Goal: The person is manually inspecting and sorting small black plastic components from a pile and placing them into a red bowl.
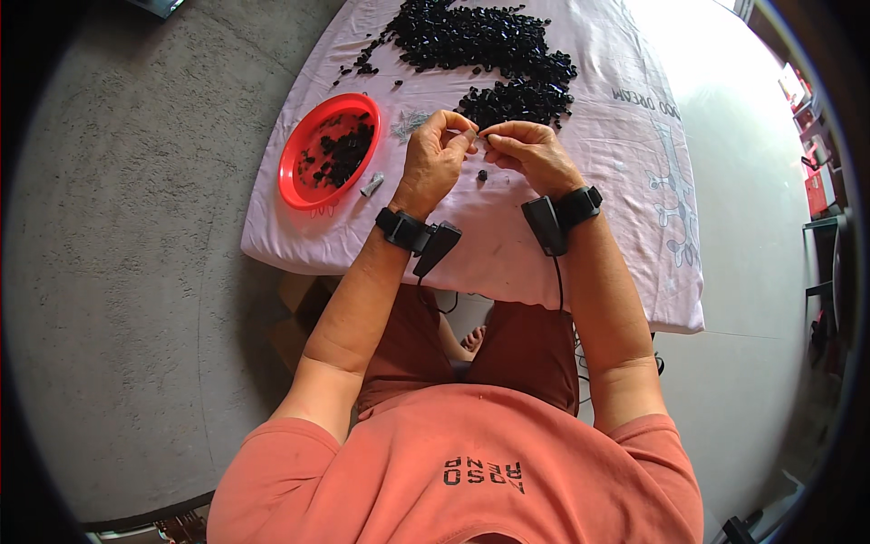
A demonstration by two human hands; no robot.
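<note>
My left hand and my right hand meet fingertip to fingertip over the cloth-covered table. Both are closed in a pinch; whatever sits between the fingers is too small to make out. Just beyond them lies a heap of small black pieces, joined to a larger pile farther back. One loose black piece rests on the cloth below my fingers. To the left, a red round basin holds more black pieces. A small greyish cylindrical object lies between the basin and my left wrist.
A pale pink printed cloth covers the table, whose near edge runs just in front of my knees. Each wrist carries a black strapped device with a cable hanging down. Grey floor spreads to the left. Several items stand along the far right.
</note>
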